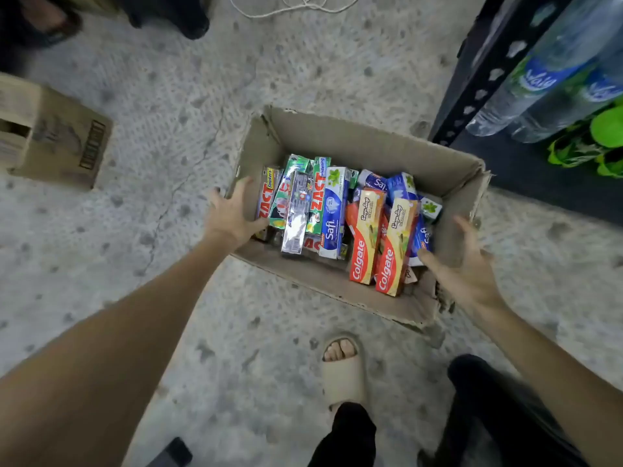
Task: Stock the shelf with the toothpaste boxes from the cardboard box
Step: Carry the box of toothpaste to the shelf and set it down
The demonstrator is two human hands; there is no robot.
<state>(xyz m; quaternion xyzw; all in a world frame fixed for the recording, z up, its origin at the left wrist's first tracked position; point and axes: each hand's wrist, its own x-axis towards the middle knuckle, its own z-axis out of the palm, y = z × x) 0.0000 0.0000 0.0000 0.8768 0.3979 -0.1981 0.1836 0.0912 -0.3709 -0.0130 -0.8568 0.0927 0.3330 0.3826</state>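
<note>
An open cardboard box (pixel 371 143) stands on the floor, filled with several toothpaste boxes. Green and red ZACT boxes (pixel 317 197) and a blue Safi box (pixel 332 214) lie at its left. Two red and yellow Colgate boxes (pixel 392 251) lie at its right. My left hand (pixel 232 214) lies over the box's left wall with spread, straight fingers, its thumb by the ZACT boxes. My right hand (pixel 467 264) hovers open over the box's right end, its thumb close to the Colgate boxes, holding nothing. The dark metal shelf (pixel 478 65) rises at the upper right.
Water bottles (pixel 539 79) and green packs (pixel 593 143) fill the shelf's low level. A second, closed carton (pixel 57 139) sits on the floor at the left. My sandalled foot (pixel 342 369) is just below the box. A white cord (pixel 303 5) lies on the floor at the top.
</note>
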